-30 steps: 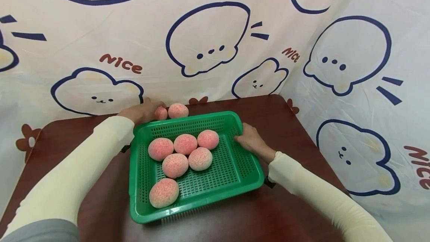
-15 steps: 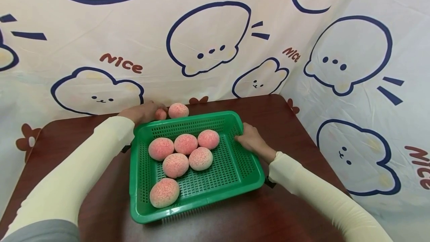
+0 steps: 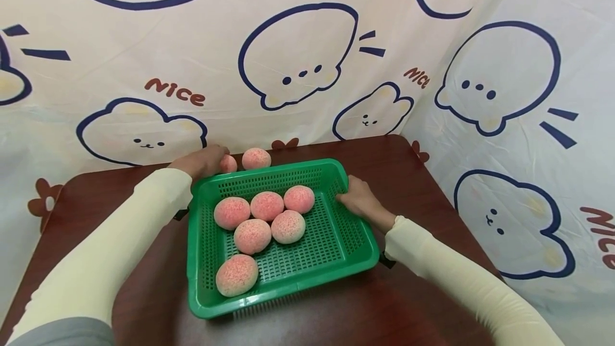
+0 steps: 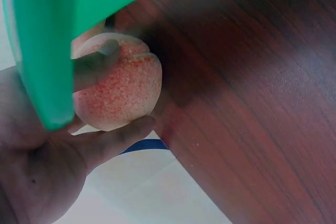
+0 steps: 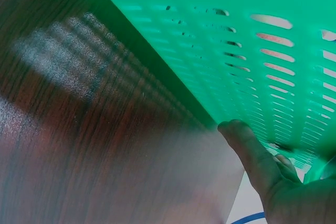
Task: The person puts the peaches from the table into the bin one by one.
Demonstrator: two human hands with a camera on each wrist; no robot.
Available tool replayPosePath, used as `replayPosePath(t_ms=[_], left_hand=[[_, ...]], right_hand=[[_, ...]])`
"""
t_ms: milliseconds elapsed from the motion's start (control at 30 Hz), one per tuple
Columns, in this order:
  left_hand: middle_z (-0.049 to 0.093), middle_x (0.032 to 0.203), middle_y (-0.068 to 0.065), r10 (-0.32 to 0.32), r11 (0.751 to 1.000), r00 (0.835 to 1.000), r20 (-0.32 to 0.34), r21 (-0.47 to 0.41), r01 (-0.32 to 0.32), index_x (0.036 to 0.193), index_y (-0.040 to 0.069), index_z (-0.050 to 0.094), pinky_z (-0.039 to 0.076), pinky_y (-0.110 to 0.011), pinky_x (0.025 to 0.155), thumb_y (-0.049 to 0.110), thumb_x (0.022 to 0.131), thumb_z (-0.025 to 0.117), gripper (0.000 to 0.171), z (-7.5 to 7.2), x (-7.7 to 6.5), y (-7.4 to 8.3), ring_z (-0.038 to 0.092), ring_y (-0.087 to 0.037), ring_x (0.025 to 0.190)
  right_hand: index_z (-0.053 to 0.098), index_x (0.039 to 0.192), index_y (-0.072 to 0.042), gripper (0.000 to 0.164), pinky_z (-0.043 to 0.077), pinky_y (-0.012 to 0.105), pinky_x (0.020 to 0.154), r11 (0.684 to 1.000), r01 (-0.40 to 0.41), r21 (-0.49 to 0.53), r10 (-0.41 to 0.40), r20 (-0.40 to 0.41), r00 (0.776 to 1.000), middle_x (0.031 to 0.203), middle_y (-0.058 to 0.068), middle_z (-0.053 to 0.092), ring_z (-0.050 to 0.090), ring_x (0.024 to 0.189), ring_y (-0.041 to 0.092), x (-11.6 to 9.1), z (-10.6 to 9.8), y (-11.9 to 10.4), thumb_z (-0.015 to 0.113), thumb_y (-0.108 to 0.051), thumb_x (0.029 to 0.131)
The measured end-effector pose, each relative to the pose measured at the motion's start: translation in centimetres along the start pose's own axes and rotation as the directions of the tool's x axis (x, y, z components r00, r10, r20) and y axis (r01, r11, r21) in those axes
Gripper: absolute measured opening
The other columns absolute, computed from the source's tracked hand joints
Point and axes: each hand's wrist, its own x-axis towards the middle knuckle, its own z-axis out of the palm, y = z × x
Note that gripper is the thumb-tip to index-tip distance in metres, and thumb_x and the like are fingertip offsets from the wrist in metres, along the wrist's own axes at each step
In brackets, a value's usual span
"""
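Behind the green plastic basket (image 3: pixel 298 285), my left hand (image 3: pixel 200 162) holds a pink speckled peach (image 3: pixel 228 164). In the left wrist view, thumb and finger lie around that peach (image 4: pixel 123 87), while the basket's edge (image 4: pixel 47 51) covers part of the hand. A second peach (image 3: pixel 257 158) rests just to the right, behind the basket. My right hand (image 3: pixel 361 200) grips the basket's right side over the rim. From the right wrist view, its finger (image 5: pixel 244 142) lies along the slotted wall. Several peaches (image 3: pixel 252 235) lie inside, mostly toward the left.
The dark red-brown table (image 3: pixel 394 175) carries everything. A white cloth with cartoon outlines (image 3: pixel 298 41) hangs close behind its back edge and along the right side. The basket appears tilted, its lower side casting a slotted shadow on the table.
My left hand and its peach have shifted slightly left, widening the gap to the neighbouring peach. The fingers cover less of it from above. My right hand and the basket look nearly unchanged.
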Motion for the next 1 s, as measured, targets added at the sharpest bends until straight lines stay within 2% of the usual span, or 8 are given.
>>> replayPosePath(t_ms=[67, 100, 167, 300, 400, 633, 800, 1000], left_hand=[[0.056, 0.138, -0.029, 0.029, 0.998, 0.999, -0.027, 0.052, -0.028, 0.145, -0.002, 0.048, 0.046, -0.064, 0.108, 0.012, 0.105, 0.055, 0.043, -0.2, 0.0, 0.0, 0.057, -0.043, 0.120], [0.059, 0.133, -0.029, 0.081, 0.988, 0.995, -0.051, 0.134, -0.073, 0.141, -0.005, 0.051, 0.048, -0.063, 0.106, 0.009, 0.102, 0.059, 0.042, -0.3, 0.0, 0.0, 0.059, -0.042, 0.115], [0.065, 0.120, -0.027, 0.121, 0.976, 0.989, -0.085, 0.194, -0.103, 0.129, -0.006, 0.058, 0.054, -0.057, 0.099, 0.009, 0.098, 0.066, 0.036, -0.6, 0.0, -0.1, 0.062, -0.038, 0.104], [0.067, 0.101, -0.018, 0.103, 0.986, 0.991, -0.089, 0.137, -0.090, 0.114, -0.002, 0.063, 0.055, -0.042, 0.080, 0.017, 0.094, 0.072, 0.029, -1.1, -0.7, 0.0, 0.062, -0.031, 0.091], [0.065, 0.096, -0.016, 0.088, 0.991, 0.993, -0.084, 0.109, -0.079, 0.111, 0.000, 0.063, 0.052, -0.037, 0.075, 0.021, 0.094, 0.072, 0.029, -1.4, -1.2, 0.1, 0.061, -0.029, 0.089], [0.065, 0.100, -0.020, 0.166, 0.964, 0.977, -0.132, 0.230, -0.132, 0.117, -0.008, 0.060, 0.056, -0.043, 0.077, 0.011, 0.090, 0.073, 0.035, -2.2, -2.3, 0.6, 0.061, -0.032, 0.088], [0.066, 0.112, -0.025, 0.203, 0.965, 0.962, -0.185, 0.207, -0.163, 0.126, -0.009, 0.057, 0.059, -0.054, 0.088, 0.009, 0.089, 0.076, 0.045, -2.7, -3.2, 1.0, 0.062, -0.036, 0.095], [0.061, 0.126, -0.033, 0.204, 0.967, 0.948, -0.244, 0.202, -0.156, 0.138, -0.013, 0.049, 0.052, -0.064, 0.099, 0.011, 0.089, 0.077, 0.061, -3.8, -4.5, 1.3, 0.061, -0.044, 0.107]], right_hand=[[0.052, 0.131, 0.000, 0.040, 0.061, 0.036, 0.070, 1.000, 0.002, -0.005, -0.002, 0.000, 1.000, 0.109, 0.018, 0.067, 0.070, 0.089, 0.026, 0.1, 0.0, 0.0, 0.064, -0.015, 0.096], [0.052, 0.132, 0.000, 0.041, 0.061, 0.036, 0.071, 1.000, 0.003, -0.010, -0.003, 0.000, 1.000, 0.110, 0.018, 0.067, 0.070, 0.089, 0.026, 0.1, 0.0, 0.0, 0.064, -0.015, 0.096], [0.051, 0.135, 0.000, 0.043, 0.062, 0.037, 0.071, 1.000, 0.005, -0.014, -0.005, 0.001, 1.000, 0.112, 0.018, 0.067, 0.071, 0.090, 0.027, 0.2, 0.0, 0.0, 0.064, -0.015, 0.096], [0.051, 0.135, 0.000, 0.044, 0.062, 0.037, 0.071, 1.000, 0.000, -0.016, 0.000, 0.002, 1.000, 0.113, 0.019, 0.067, 0.071, 0.091, 0.027, 0.3, 0.1, 0.1, 0.064, -0.016, 0.096], [0.051, 0.135, -0.001, 0.044, 0.062, 0.037, 0.071, 1.000, -0.004, -0.013, 0.004, 0.003, 1.000, 0.113, 0.018, 0.067, 0.071, 0.090, 0.026, 0.3, 0.1, 0.0, 0.064, -0.016, 0.096], [0.051, 0.133, -0.001, 0.040, 0.062, 0.036, 0.069, 1.000, 0.002, 0.001, -0.002, 0.016, 1.000, 0.110, 0.018, 0.066, 0.072, 0.087, 0.026, 0.0, -0.1, 0.0, 0.063, -0.016, 0.097], [0.050, 0.135, 0.000, 0.043, 0.062, 0.037, 0.071, 1.000, 0.007, -0.009, -0.007, 0.014, 1.000, 0.114, 0.019, 0.066, 0.071, 0.091, 0.027, -0.1, -0.1, 0.2, 0.062, -0.016, 0.097], [0.050, 0.136, 0.000, 0.044, 0.063, 0.038, 0.072, 1.000, 0.012, -0.017, -0.012, 0.013, 1.000, 0.115, 0.020, 0.066, 0.072, 0.091, 0.028, -0.1, -0.1, 0.1, 0.062, -0.016, 0.098]])
